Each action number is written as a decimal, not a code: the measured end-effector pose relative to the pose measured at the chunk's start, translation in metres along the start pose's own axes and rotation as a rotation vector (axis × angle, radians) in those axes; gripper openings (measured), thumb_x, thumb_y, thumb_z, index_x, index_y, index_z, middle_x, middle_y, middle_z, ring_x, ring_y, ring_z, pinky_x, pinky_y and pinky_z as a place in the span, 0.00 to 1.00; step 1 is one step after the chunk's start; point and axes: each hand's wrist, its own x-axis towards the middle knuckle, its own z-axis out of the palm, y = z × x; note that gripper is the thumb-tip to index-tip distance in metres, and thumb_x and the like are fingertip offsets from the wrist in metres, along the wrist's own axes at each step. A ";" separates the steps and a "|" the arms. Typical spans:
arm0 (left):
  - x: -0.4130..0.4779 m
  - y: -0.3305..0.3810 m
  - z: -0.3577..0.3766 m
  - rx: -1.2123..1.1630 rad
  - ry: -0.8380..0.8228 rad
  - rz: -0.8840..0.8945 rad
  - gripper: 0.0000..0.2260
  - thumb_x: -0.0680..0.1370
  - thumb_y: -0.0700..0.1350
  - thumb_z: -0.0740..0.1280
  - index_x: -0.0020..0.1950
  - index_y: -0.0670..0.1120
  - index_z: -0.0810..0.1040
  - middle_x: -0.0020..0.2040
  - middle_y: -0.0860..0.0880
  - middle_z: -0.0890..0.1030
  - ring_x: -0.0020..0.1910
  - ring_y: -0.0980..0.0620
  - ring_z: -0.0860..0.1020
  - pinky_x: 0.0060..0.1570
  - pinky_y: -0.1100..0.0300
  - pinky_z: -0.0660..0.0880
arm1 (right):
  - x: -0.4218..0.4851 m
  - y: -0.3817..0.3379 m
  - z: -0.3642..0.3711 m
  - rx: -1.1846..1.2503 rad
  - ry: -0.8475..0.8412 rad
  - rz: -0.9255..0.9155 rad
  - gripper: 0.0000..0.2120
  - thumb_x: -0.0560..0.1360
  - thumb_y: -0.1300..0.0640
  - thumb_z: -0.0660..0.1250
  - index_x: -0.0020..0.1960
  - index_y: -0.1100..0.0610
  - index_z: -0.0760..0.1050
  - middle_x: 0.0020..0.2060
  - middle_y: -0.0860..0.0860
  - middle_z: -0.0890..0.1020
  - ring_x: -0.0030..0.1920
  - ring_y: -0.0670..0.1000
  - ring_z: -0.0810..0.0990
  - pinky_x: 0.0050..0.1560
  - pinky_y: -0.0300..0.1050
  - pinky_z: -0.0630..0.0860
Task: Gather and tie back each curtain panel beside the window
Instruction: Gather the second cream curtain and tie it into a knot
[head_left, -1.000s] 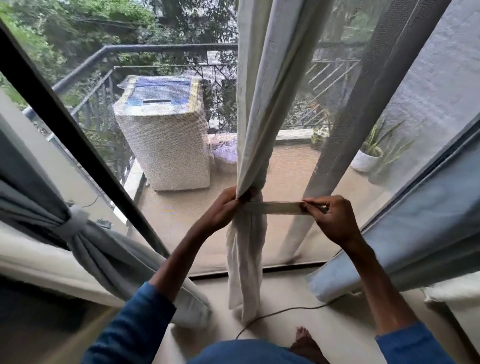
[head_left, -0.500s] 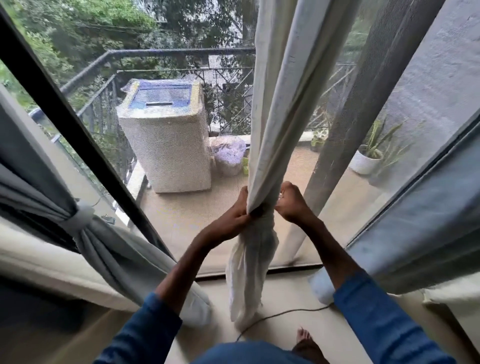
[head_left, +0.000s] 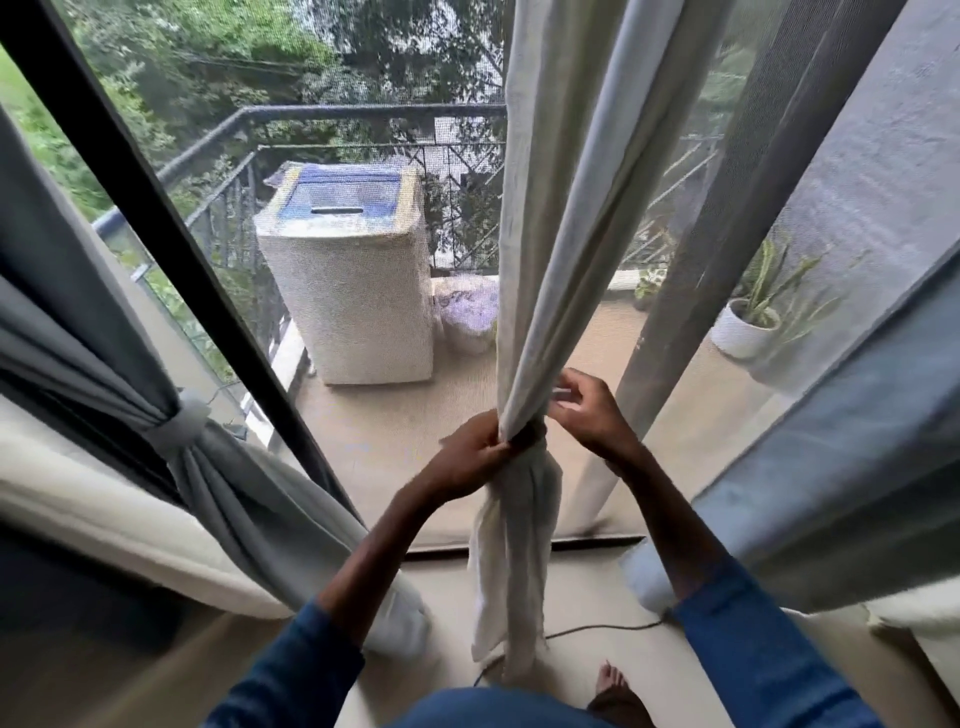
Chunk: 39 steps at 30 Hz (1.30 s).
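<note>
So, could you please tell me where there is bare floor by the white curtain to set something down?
Bare floor lies between the hems of the white curtain and the tied grey curtain. Right of the white curtain, a cable crosses the floor near a foot. The left hand and right hand crowd the gather.

Three curtains: white curtain (head_left: 561, 260), grey curtain (head_left: 78, 338) left of it, blue curtain (head_left: 857, 467) right. Two ties: grey tie (head_left: 179, 422), pale tie (head_left: 559, 393).
</note>
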 end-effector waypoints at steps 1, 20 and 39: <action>0.000 0.000 -0.001 0.077 0.038 -0.037 0.19 0.79 0.64 0.62 0.48 0.48 0.79 0.48 0.50 0.83 0.50 0.49 0.81 0.51 0.48 0.78 | -0.007 0.007 -0.005 0.140 -0.092 0.020 0.13 0.76 0.65 0.72 0.60 0.58 0.80 0.53 0.51 0.86 0.51 0.45 0.84 0.55 0.47 0.81; -0.002 0.014 -0.006 1.002 0.150 0.134 0.19 0.80 0.60 0.55 0.46 0.50 0.79 0.67 0.46 0.70 0.66 0.43 0.68 0.53 0.46 0.74 | -0.027 0.038 0.002 -0.002 0.181 -0.105 0.10 0.70 0.56 0.81 0.47 0.55 0.83 0.39 0.48 0.86 0.36 0.41 0.80 0.40 0.43 0.77; 0.013 0.004 0.011 0.224 0.229 0.023 0.11 0.77 0.53 0.69 0.49 0.48 0.87 0.50 0.50 0.83 0.49 0.52 0.81 0.45 0.50 0.80 | -0.035 0.038 0.018 0.224 0.064 -0.148 0.12 0.73 0.72 0.70 0.52 0.59 0.80 0.48 0.54 0.86 0.53 0.50 0.85 0.59 0.53 0.81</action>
